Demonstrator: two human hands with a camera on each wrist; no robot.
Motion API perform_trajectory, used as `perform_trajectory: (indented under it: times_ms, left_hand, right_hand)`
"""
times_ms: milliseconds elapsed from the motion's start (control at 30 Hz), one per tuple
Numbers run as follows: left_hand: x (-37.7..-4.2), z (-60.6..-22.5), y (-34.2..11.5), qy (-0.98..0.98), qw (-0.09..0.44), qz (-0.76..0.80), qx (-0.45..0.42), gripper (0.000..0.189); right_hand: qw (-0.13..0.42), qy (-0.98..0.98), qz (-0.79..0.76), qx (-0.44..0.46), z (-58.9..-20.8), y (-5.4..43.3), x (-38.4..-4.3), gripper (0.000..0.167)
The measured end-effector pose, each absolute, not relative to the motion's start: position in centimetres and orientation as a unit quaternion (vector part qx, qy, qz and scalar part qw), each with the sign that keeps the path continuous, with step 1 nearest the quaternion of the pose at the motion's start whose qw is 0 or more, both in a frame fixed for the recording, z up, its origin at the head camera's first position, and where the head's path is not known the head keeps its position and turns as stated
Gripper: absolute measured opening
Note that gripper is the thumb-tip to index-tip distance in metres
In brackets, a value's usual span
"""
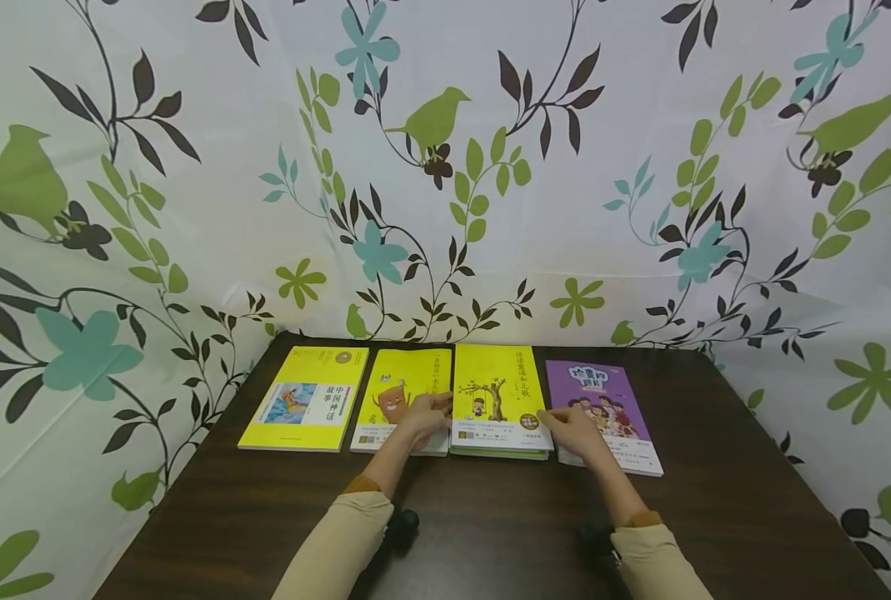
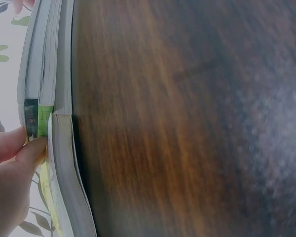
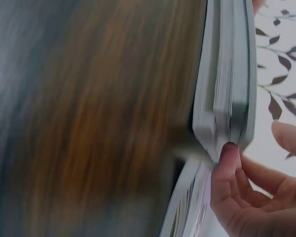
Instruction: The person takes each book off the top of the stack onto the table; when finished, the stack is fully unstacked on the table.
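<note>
A stack of several books lies mid-table, its top one a yellow book (image 1: 495, 396) with a tree and a child on a swing. At the stack's left side is my left hand (image 1: 428, 419); its thumb and a finger touch the spines, where dark and green spines (image 2: 46, 113) show. My right hand (image 1: 576, 429) touches the stack's right edge near the front corner. In the right wrist view bent fingertips meet the page edges (image 3: 232, 84), while the thumb (image 3: 288, 136) stands apart from the cover. The remaining fingers of the left hand are partly hidden.
Left of the stack lie a yellow book with a brown cartoon figure (image 1: 392, 400), close against it, and a yellow book with a blue picture (image 1: 306, 400). A purple book (image 1: 603, 400) lies to the right. A patterned curtain (image 1: 490, 250) hangs behind the dark wooden table (image 1: 490, 525).
</note>
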State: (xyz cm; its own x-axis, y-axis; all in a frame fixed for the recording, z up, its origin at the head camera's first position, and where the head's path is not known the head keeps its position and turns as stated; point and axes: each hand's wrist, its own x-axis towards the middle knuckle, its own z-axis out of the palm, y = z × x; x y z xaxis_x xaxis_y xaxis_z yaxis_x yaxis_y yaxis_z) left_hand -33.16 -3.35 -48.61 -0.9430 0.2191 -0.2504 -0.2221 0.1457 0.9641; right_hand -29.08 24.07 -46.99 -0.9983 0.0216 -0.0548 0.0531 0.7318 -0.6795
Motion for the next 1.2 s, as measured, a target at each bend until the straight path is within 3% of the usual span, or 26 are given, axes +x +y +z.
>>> perform_trajectory:
  times_ms: [400, 867, 1200]
  left_hand:
    - [-32.9, -48.5, -3.3, 0.739, 0.168, 0.652, -0.001, 0.071]
    - [-33.0, -48.3, -3.3, 0.732, 0.17, 0.66, 0.004, 0.07]
    - [-32.9, -48.3, -3.3, 0.731, 0.172, 0.66, 0.001, 0.067]
  right_hand:
    - [0.011, 0.931, -0.363, 0.039, -47.7, 23.0, -29.3, 0.047]
    - [0.054, 0.909, -0.404, 0.092, -46.8, 22.9, -29.5, 0.042]
    - [-0.004, 0.931, -0.353, 0.094, -46.5, 22.3, -29.1, 0.029]
